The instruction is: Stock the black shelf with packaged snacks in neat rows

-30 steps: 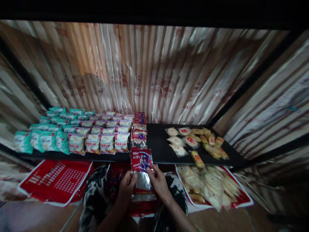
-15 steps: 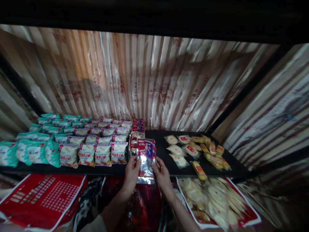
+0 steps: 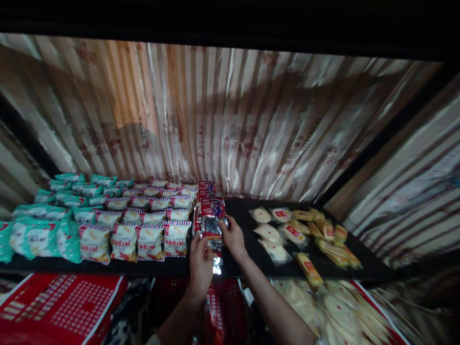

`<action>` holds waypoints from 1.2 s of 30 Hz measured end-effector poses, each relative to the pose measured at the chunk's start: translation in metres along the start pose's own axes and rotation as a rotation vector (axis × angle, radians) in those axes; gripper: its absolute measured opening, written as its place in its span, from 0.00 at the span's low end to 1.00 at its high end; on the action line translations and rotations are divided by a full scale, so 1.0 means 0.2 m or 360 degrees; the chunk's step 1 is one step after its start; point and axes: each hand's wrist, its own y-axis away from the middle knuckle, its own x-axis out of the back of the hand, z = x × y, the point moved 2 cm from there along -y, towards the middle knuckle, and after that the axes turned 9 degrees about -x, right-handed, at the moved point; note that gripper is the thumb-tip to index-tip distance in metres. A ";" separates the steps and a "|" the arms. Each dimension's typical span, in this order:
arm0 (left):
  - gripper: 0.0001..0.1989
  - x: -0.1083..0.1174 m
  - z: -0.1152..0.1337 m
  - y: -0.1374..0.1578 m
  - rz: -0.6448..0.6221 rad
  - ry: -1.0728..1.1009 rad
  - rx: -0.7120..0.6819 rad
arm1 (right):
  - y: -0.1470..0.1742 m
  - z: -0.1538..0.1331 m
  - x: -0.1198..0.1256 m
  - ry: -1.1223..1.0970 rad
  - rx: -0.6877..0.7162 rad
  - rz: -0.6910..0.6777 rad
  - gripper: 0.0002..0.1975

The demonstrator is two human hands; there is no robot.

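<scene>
A flat red-and-silver snack packet (image 3: 212, 209) with a dark blue printed figure is between my two hands, over the row of matching packets (image 3: 206, 186) on the black shelf. My right hand (image 3: 233, 235) pinches its right edge, thumb on the front. My left hand (image 3: 201, 263) is closed at its lower left, with fingers near the silvery lower part. Another shiny packet part (image 3: 216, 256) shows just below, partly covered by the left hand. White striped snack bags (image 3: 177, 239) stand in rows directly left of the packets.
Teal bags (image 3: 41, 237) fill the shelf's left end. Round pale packaged cakes (image 3: 269, 233) and yellow packs (image 3: 309, 269) lie to the right on the black shelf (image 3: 240, 263). Below stand red baskets (image 3: 82, 302); more pale packs (image 3: 338, 306) are at lower right. Striped curtain hangs behind.
Both hands have carried the packet forward and slightly left, onto the row of like packets. My right hand has moved up its side, and the left now sits lower. The view has shifted slightly.
</scene>
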 end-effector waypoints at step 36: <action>0.20 0.07 0.14 -0.03 -0.0148 -0.0769 -0.0041 | 0.10 0.06 -0.05 0.0210 0.0147 0.0268 0.21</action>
